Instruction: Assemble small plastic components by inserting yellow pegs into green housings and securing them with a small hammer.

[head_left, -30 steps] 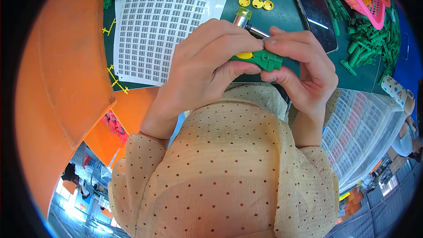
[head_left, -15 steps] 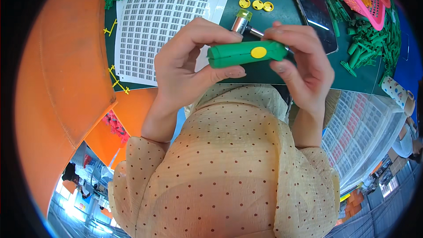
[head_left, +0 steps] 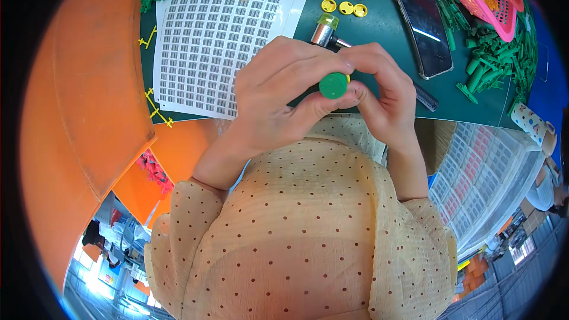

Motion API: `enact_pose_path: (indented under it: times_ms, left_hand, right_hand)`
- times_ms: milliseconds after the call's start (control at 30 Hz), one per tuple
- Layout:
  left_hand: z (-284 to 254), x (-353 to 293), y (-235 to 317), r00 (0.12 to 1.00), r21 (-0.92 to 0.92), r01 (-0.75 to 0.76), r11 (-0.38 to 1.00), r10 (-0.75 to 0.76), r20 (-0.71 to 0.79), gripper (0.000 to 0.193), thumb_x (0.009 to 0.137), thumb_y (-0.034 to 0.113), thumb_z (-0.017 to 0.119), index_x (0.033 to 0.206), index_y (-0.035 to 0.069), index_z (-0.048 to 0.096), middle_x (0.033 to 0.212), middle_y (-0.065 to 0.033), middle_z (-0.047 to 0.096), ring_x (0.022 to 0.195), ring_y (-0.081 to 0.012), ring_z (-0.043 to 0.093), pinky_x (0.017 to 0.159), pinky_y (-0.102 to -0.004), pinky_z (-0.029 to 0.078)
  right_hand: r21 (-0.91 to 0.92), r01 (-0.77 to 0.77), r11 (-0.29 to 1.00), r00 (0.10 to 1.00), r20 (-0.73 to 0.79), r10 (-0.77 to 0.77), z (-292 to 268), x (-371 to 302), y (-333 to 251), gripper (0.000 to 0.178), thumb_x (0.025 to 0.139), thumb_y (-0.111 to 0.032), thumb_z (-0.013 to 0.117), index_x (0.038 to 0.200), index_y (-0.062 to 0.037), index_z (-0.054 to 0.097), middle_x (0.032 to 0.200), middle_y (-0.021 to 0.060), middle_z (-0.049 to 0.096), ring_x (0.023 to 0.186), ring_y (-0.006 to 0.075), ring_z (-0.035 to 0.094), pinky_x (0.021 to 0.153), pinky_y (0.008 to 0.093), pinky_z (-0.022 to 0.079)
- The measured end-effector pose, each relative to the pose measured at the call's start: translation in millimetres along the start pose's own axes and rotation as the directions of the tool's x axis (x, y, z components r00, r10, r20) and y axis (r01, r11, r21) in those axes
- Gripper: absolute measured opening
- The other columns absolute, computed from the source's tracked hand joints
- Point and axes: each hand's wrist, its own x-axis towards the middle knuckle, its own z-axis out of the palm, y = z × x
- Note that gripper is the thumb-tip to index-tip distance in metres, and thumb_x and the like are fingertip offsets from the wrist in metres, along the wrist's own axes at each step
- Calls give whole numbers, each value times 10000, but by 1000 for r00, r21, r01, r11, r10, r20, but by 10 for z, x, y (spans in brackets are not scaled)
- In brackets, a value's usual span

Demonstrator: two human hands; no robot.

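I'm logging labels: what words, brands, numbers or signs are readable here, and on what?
None can be read.
White sheet: rows of small dark print, too small to read.
Clear plastic at right: grey and red marks, too blurred.
Phone: no text visible on the dark screen.
Green piece: none visible on its round end.

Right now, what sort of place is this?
Perhaps a workshop or small factory: a pile of green plastic parts, loose yellow discs and a mallet lie on the worktable.
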Motion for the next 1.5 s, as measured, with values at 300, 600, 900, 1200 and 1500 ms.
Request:
enact_pose_path:
  times_ms: [300, 600, 900, 1200, 1500]
  left_hand:
    - [101, -67, -249, 983, 99, 177, 979, -170, -70, 353, 667, 137, 821, 985, 62, 688, 876, -59, 660, 727, -192, 620, 641, -278, 504]
    - [208, -109, -274, 971, -59, 216, 975, -220, -90, 362, 675, 73, 804, 1015, 55, 681, 940, -80, 673, 767, -189, 664, 653, -260, 535]
    - [242, -116, -269, 985, -84, 174, 981, -175, 0, 358, 689, 9, 767, 1031, 65, 676, 969, -83, 662, 779, -205, 657, 664, -280, 540]
    - [284, -143, -280, 981, -11, 190, 982, -189, 35, 314, 708, 63, 755, 1010, 57, 668, 985, -64, 664, 811, -241, 651, 671, -302, 533]
    - [265, -134, -304, 971, 20, 225, 974, -226, 76, 287, 700, 41, 748, 974, 30, 663, 968, -71, 668, 812, -258, 651, 678, -313, 533]
  right_hand:
    - [-448, -156, 880, 980, -183, 80, -335, 165, 120, 260, 793, 12, 673, 1049, -15, 639, 993, 100, 644, 928, 205, 616, 835, 300, 471]
    - [-838, -6, 546, 998, -40, -50, -284, 327, 580, 271, 784, -114, 702, 1048, -100, 642, 969, 48, 606, 891, 240, 582, 744, 356, 422]
    - [-806, 107, 582, 993, 56, -106, -276, 368, 538, 202, 809, -70, 679, 1007, -66, 642, 962, 47, 622, 873, 204, 602, 748, 323, 440]
    - [-41, -182, 982, 983, 20, 183, -193, 65, -67, 243, 838, 23, 653, 1079, -4, 645, 874, 63, 629, 779, 126, 612, 710, 239, 493]
    - [-245, -66, 967, 997, 13, 72, -126, 28, -49, 276, 782, 15, 699, 1052, -38, 675, 924, 82, 595, 784, 174, 611, 673, 257, 505]
